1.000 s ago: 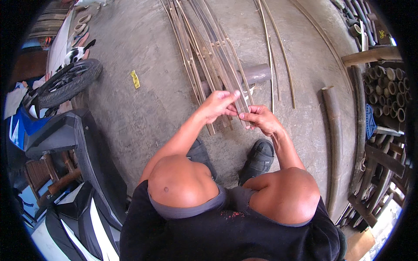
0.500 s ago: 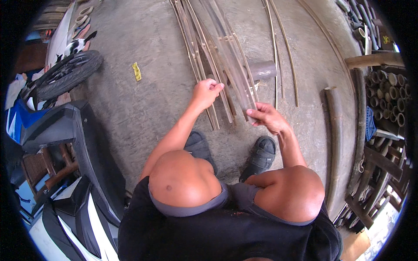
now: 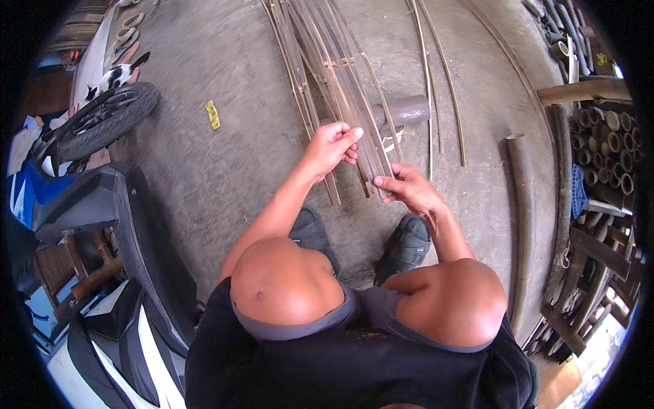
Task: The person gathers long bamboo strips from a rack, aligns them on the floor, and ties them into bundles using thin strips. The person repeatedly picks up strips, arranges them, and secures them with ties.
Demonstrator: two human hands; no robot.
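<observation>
Long, split bamboo strips [image 3: 342, 75] run away from me toward the far edge of the view. My right hand [image 3: 411, 189] pinches the near end of a wide strip [image 3: 368, 146], thumb on top and fingers beneath. My left hand [image 3: 330, 151] is closed at the left edge of the same bundle, its thumb lying over a strip and its fingers curled below. Beside it, thinner strips [image 3: 300, 88] rest on the floor. A thick bamboo piece [image 3: 409, 110] lies crosswise under the strips, partly covered by them.
To my left stands a motorbike [image 3: 146, 225] with its wheel [image 3: 109, 119]; a black-and-white cat [image 3: 116, 76] is behind it. Thin strips [image 3: 446, 75] and a bamboo pole [image 3: 523, 198] lie to the right, before stacked bamboo tubes [image 3: 606, 146]. A yellow wrapper [image 3: 213, 115] is on the floor.
The wide strip in my right hand has shifted left, over the strips by my left hand. My right hand moved slightly left; my left hand turned and moved slightly right.
</observation>
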